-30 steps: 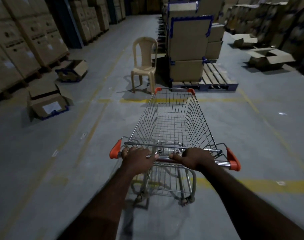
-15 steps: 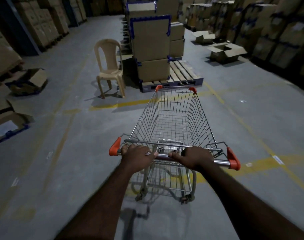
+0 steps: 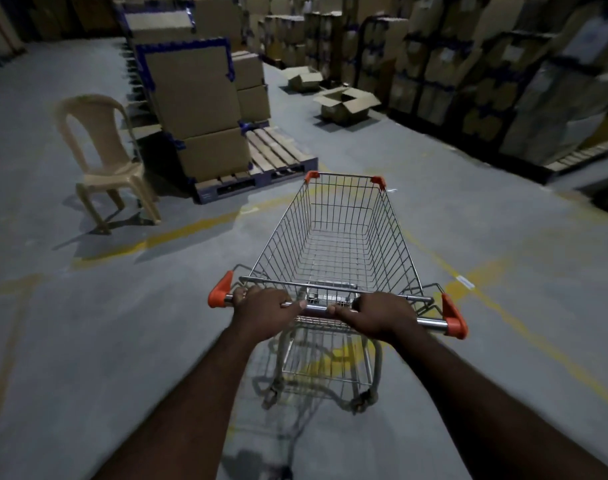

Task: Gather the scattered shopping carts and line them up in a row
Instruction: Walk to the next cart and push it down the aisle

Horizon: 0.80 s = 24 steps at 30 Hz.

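Observation:
One empty wire shopping cart (image 3: 340,237) with orange corner caps stands right in front of me on the grey warehouse floor, its basket pointing away and slightly right. My left hand (image 3: 266,311) grips the left part of the metal handle bar. My right hand (image 3: 377,315) grips the bar just right of the middle. Both hands are closed around the bar, thumbs almost meeting. No other cart shows in the head view.
A beige plastic chair (image 3: 103,157) stands ahead on the left. Beside it a pallet (image 3: 281,157) carries stacked cardboard boxes (image 3: 195,95). Open boxes (image 3: 345,103) lie on the floor further back. Tall box stacks (image 3: 503,81) line the right side. Yellow floor lines (image 3: 178,233) cross the aisle.
The cart and my view have swung to the right: the chair and pallet have slid leftwards in the frame, and the right-hand box stacks have come into view. My grip is unchanged.

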{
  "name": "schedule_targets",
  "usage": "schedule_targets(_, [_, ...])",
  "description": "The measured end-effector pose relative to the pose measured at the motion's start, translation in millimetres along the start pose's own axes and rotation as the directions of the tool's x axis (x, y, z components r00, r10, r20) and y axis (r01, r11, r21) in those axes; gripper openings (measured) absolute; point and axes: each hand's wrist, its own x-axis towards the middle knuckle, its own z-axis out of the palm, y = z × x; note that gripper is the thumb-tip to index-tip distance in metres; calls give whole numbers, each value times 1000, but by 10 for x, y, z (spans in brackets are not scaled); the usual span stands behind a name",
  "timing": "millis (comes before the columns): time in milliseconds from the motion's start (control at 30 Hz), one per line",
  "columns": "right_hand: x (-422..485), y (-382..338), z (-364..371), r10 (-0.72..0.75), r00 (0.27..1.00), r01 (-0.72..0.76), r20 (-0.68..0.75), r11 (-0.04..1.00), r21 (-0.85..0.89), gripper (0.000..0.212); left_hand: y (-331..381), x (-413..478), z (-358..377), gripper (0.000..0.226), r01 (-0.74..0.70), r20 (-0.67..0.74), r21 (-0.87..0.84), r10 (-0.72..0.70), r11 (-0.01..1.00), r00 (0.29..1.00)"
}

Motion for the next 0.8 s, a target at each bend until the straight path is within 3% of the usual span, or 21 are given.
schedule_targets(333, [197, 410, -74, 241, 970, -240, -29, 970, 44, 86, 363, 946, -70, 55, -298, 82, 7, 297, 954, 951])
schedule_targets(500, [206, 567, -75, 377, 926, -375, -34, 925, 60, 93, 592, 1322, -64, 61, -429, 123, -18, 428, 903, 895])
schedule_targets(633, [143, 668, -110, 464, 886, -462, -10, 884, 75, 88, 773, 1581, -5, 68, -532, 140, -58, 535, 845, 834])
schedule_targets(800, [40, 828, -74, 565, 825, -561, -26, 823, 93, 101, 1111, 1715, 13, 54, -626, 161, 2, 617, 780, 770])
